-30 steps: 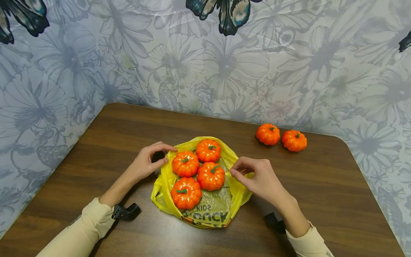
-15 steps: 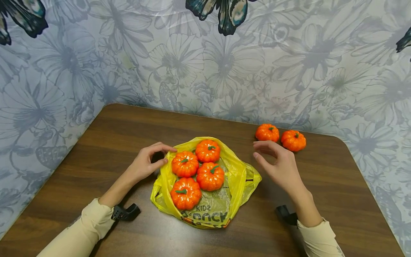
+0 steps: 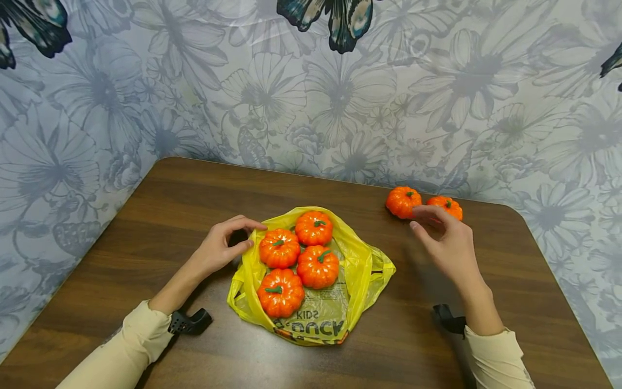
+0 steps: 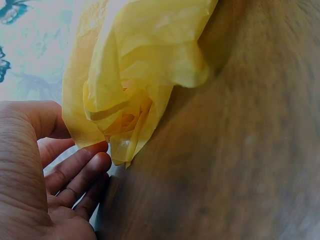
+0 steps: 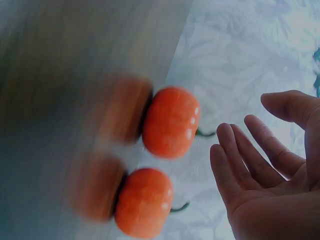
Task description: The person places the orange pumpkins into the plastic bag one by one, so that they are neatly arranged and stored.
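A yellow plastic bag (image 3: 364, 270) lies spread open on the table, with several small orange pumpkins (image 3: 318, 267) in it. At its left rim my left hand (image 3: 224, 243) holds the plastic between thumb and fingers; the left wrist view shows the bag's folds (image 4: 135, 55) against the fingertips. Two more pumpkins stand near the table's back edge, a left one (image 3: 402, 202) and a right one (image 3: 449, 205). My right hand (image 3: 449, 237) is just in front of them, partly covering the right one. In the right wrist view its fingers are spread, apart from both green-stemmed pumpkins (image 5: 171, 122).
The brown wooden table (image 3: 170, 205) has rounded back corners and meets a floral wall (image 3: 194, 81) behind. A black wrist strap mount (image 3: 190, 322) sits at my left wrist, another mount (image 3: 449, 320) at my right.
My right hand has let go of the bag's right rim and moved right and away, up to the two back pumpkins. The bag's right side has flopped outward. My left hand has stayed put.
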A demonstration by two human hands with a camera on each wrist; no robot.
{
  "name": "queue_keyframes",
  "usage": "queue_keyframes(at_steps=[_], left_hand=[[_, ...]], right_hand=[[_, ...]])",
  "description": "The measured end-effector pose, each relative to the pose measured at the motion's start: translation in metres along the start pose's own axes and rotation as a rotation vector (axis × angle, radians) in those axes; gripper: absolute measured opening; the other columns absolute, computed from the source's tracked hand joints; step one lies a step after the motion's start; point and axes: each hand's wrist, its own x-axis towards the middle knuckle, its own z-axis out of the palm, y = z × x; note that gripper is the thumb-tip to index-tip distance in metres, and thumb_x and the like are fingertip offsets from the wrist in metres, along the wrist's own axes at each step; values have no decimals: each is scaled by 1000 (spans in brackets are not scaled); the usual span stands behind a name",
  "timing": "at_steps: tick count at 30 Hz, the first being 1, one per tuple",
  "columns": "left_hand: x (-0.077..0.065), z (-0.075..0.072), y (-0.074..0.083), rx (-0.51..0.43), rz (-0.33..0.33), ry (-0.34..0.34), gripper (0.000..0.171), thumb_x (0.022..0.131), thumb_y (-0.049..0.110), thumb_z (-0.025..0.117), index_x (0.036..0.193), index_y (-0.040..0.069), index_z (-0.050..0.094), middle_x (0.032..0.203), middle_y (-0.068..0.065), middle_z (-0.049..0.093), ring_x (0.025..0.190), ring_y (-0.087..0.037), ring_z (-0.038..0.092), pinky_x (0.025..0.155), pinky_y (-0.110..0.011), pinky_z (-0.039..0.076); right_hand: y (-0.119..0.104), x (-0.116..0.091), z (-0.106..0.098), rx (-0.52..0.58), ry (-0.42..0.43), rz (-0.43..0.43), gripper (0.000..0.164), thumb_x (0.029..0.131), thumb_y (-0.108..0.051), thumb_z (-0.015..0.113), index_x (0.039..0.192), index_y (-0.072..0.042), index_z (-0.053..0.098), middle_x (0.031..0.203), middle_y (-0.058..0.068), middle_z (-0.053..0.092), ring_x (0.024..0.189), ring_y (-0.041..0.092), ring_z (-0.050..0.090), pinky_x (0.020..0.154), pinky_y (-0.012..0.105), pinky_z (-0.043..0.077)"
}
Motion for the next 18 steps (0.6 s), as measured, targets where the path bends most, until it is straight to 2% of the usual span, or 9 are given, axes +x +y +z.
queue_keyframes(at_steps=[4,8,13,18], left_hand=[[0,0,0,-1,-9,-2,33,97,-2,68,127,12,74,120,-3,73,102,-18,60,94,-28,47],[0,0,0,-1,-9,-3,34,97,-2,68,127,12,74,120,-4,73,102,-18,60,94,-29,47],[0,0,0,-1,-7,0,34,97,-2,68,127,11,74,120,-4,73,102,-18,60,94,-29,47],[0,0,-1,1,-12,0,33,97,-1,68,127,12,74,120,-4,73,102,-18,59,95,-28,47]], right_hand=[[12,1,-11,32,30,49,26,94,-5,78,119,-3,74,116,11,75,105,-12,64,89,7,50],[26,1,-20,29,68,114,28,94,-8,78,121,-5,75,116,13,74,106,-10,65,91,7,49],[41,1,-30,-10,123,169,29,93,-8,78,122,-4,75,118,15,74,104,-14,63,93,6,48],[45,2,-37,-73,185,236,28,94,-12,78,121,-8,76,118,12,75,105,-15,60,98,10,48]])
